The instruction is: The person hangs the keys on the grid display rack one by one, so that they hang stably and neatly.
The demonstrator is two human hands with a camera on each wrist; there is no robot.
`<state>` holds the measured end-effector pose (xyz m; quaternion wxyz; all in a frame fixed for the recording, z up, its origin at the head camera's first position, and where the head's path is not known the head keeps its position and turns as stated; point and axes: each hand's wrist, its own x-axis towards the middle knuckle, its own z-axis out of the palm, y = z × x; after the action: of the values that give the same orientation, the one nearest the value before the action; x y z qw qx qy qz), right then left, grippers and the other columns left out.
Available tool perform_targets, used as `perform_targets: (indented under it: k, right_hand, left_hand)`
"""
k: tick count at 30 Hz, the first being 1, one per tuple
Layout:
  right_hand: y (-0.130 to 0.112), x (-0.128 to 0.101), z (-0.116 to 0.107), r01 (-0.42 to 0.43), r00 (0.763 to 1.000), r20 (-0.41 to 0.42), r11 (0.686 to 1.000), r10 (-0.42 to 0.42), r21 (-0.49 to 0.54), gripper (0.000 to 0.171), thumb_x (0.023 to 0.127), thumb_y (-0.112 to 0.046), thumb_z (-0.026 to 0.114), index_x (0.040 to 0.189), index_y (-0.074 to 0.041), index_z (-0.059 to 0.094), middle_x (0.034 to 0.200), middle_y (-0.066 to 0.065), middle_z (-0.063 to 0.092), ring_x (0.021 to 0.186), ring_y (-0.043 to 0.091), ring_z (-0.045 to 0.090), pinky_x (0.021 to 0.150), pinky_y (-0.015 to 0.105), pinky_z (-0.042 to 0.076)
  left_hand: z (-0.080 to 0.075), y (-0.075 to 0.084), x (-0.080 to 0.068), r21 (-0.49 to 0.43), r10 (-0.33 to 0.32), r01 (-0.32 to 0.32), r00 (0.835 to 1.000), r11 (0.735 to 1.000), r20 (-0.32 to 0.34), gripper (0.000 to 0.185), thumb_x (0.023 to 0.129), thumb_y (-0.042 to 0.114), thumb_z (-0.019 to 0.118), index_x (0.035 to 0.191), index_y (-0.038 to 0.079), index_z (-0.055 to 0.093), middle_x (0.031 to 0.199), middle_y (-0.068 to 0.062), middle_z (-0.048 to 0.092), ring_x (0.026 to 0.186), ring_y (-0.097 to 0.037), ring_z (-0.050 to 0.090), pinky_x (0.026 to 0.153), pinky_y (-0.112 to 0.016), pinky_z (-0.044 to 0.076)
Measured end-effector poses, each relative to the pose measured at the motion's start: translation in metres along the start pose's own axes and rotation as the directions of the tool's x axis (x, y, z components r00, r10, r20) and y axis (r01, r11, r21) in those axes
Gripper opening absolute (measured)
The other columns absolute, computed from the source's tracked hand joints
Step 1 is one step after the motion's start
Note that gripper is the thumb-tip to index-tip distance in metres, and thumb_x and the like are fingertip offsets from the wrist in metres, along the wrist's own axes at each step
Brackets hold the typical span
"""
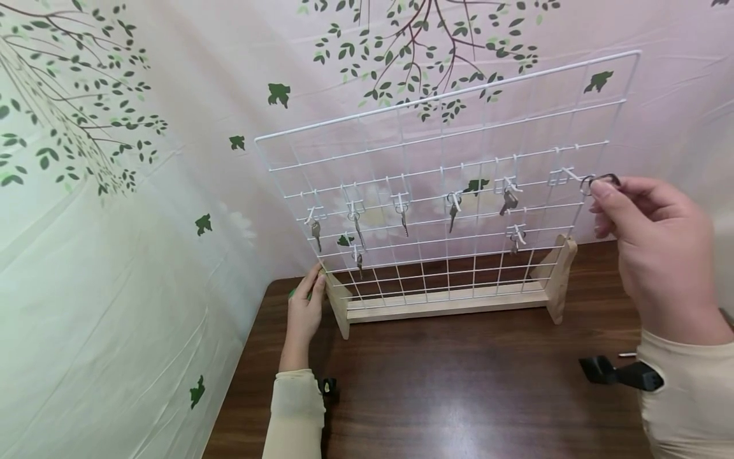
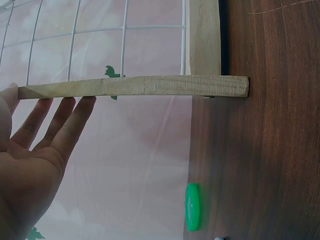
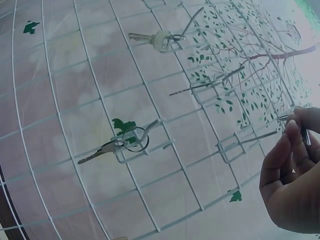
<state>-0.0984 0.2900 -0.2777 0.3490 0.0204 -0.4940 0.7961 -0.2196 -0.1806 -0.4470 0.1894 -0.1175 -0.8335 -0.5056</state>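
A white wire grid rack (image 1: 447, 134) stands in a wooden base (image 1: 447, 309). My left hand (image 1: 305, 299) holds the left wooden end piece (image 2: 135, 86), thumb on one face and fingers on the other. At upper right, my right hand (image 1: 659, 239) pinches a key ring (image 1: 586, 185) close to the tip of a white hook (image 1: 570, 173). Whether the ring touches that hook I cannot tell; my fingers mostly hide what hangs from it. Several keys hang on other hooks, among them a key (image 1: 508, 201) just left of this hand and another key (image 3: 102, 150).
The rack rests on a dark wooden table (image 1: 447, 382), before a leaf-printed cloth (image 1: 229, 83). A green round object (image 2: 192, 206) lies beside the left end piece. Near my right sleeve are a black strap (image 1: 619, 373) and a small metallic item (image 1: 627, 354).
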Motion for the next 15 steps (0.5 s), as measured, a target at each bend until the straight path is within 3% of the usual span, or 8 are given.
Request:
perform_targets:
  k: [7, 15]
  right_hand:
    - [0.006, 0.008, -0.005, -0.035, 0.999, 0.008, 0.999, 0.035, -0.006, 0.013, 0.092, 0.000, 0.081, 0.101, 0.005, 0.074, 0.083, 0.006, 0.076, 0.062, 0.014, 0.062, 0.056, 0.017, 0.055]
    - [0.018, 0.012, -0.010, -0.084, 0.995, 0.072, 0.979, 0.072, 0.187, 0.007, 0.100, 0.006, 0.068, 0.105, 0.010, 0.066, 0.085, 0.011, 0.071, 0.064, 0.017, 0.061, 0.053, 0.021, 0.055]
  left_hand:
    - [0.000, 0.000, -0.001, -0.004, 0.001, -0.001, 1.000, 1.000, 0.008, 0.041, 0.112, 0.025, 0.058, 0.153, 0.021, 0.061, 0.156, -0.012, 0.061, 0.144, -0.035, 0.060, 0.116, -0.057, 0.053]
    - [-0.001, 0.001, -0.001, 0.010, -0.030, 0.030, 0.999, 1.000, 0.030, 0.043, 0.113, 0.028, 0.055, 0.156, 0.023, 0.057, 0.161, -0.012, 0.057, 0.148, -0.036, 0.056, 0.119, -0.058, 0.050]
